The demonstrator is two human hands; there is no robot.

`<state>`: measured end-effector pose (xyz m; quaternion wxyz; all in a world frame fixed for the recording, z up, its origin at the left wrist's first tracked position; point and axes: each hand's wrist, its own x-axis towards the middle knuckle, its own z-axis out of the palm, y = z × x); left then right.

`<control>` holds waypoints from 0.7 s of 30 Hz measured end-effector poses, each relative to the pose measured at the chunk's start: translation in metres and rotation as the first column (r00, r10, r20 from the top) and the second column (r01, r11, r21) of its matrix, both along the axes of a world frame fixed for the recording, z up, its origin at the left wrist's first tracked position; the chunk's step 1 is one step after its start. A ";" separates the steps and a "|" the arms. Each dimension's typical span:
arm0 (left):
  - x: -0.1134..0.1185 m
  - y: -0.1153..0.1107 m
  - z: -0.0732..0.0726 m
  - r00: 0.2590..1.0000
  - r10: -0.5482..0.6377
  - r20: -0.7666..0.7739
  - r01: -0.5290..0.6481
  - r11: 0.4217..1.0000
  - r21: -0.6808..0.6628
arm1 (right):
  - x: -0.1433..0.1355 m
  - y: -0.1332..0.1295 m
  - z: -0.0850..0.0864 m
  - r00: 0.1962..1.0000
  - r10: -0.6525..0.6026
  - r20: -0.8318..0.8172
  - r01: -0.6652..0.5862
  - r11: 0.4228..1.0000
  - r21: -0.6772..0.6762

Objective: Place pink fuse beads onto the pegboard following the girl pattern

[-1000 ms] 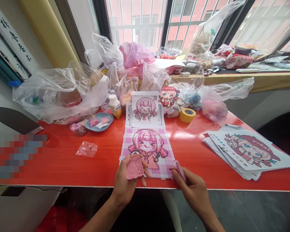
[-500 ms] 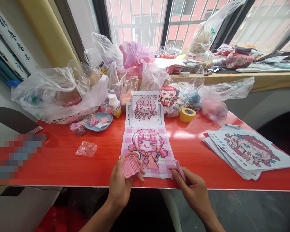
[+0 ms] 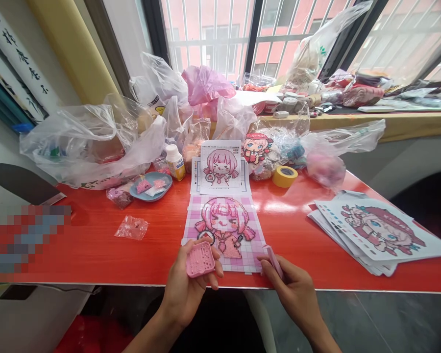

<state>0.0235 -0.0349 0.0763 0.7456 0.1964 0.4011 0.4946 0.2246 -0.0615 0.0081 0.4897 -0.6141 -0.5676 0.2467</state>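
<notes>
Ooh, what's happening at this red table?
A person's left hand holds a small pink tray tilted up, and their right hand grips a slim pink tool. In front of the hands lies a gridded sheet with a pink-haired character picture on it. Just behind it is a printed pattern of a similar character. The tool isn't touching the tray.

Daylight falls through barred windows [image 3: 216, 39] onto a glossy red table [image 3: 294, 225].

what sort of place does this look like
Probably a craft corner: a bead-like picture on a gridded sheet, a similar printed pattern behind it, and a pink tray in the left hand.
</notes>
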 end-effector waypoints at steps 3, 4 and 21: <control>0.000 -0.002 -0.005 0.995 -0.076 0.061 0.067 0.988 0.139 | 0.000 0.000 0.000 1.000 -0.001 0.000 0.001 1.000 -0.008; -0.001 -0.002 -0.007 0.992 -0.102 0.076 0.089 0.983 0.161 | 0.000 0.000 0.000 1.000 -0.003 -0.002 0.003 1.000 -0.010; -0.002 0.007 -0.009 1.000 -0.009 0.022 0.004 0.978 0.209 | 0.002 -0.003 -0.011 1.000 -0.001 -0.014 0.001 0.999 -0.041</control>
